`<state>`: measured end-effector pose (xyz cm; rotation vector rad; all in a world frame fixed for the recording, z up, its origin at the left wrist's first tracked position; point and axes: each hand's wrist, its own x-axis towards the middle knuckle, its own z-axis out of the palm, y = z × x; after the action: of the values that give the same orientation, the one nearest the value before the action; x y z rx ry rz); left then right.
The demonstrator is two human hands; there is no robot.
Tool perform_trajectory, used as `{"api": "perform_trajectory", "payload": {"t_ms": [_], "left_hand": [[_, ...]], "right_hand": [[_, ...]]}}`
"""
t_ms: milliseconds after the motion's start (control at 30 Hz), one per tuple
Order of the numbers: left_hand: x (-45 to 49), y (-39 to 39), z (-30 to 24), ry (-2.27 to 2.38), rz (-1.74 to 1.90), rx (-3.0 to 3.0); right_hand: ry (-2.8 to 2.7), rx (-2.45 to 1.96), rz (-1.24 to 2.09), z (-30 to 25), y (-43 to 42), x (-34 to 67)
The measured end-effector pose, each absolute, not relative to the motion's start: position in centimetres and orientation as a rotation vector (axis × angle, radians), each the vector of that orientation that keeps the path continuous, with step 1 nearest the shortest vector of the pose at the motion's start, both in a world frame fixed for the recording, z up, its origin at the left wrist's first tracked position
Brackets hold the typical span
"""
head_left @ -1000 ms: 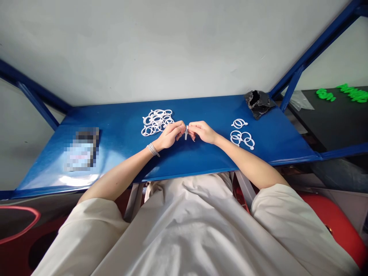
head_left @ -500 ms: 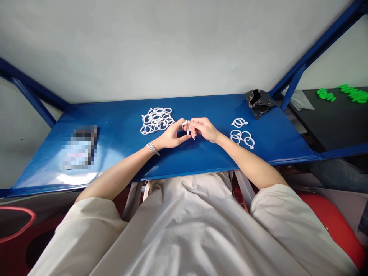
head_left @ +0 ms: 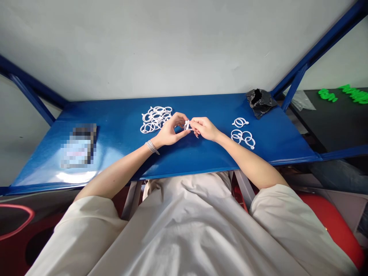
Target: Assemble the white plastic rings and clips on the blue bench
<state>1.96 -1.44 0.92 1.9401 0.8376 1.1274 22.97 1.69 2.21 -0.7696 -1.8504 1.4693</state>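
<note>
Over the middle of the blue table, my left hand (head_left: 170,131) grips white plastic rings (head_left: 186,125) between thumb and fingers. My right hand (head_left: 204,128) pinches the same rings from the right, its fingers curled. How many rings are held, and how they join, is partly hidden by the fingers. Just behind my left hand lies a pile of white rings with small round tabs (head_left: 153,119). To the right of my right hand, a linked pair of white rings (head_left: 240,122) and a further cluster of linked rings (head_left: 243,138) rest on the table.
A crumpled black plastic bag (head_left: 260,103) sits at the table's back right corner. At the left lies a blurred-out flat object (head_left: 77,147). Blue frame bars (head_left: 294,86) rise at both sides. Bright green pieces (head_left: 355,94) lie on a dark table beyond the right edge.
The rings between my hands have been turned, and my left fingers now arch higher around them. My right hand stays close to its place, still pinching.
</note>
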Motion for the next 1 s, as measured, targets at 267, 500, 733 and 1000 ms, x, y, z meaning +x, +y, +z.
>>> {"api": "perform_trajectory", "payload": {"t_ms": [267,500,733,1000], "left_hand": [[2.3,-1.8,1.1,0.806,1.151,1.844],[1.9,-1.6,1.0,0.933,1.192,1.954],[1.4,-1.4,1.7,1.166,1.222,2.107],[1.4,-1.0,1.3,1.431,0.965,2.432]], "right_hand": [[-1.783,-0.762,1.526,2.8,1.5,22.9],[-1.860,-0.888,1.483,2.4,1.9,23.0],[-2.167,-1.035,1.137,1.6,2.4,23.2],[-2.246,-1.107,0.810,3.1,2.0,24.1]]}}
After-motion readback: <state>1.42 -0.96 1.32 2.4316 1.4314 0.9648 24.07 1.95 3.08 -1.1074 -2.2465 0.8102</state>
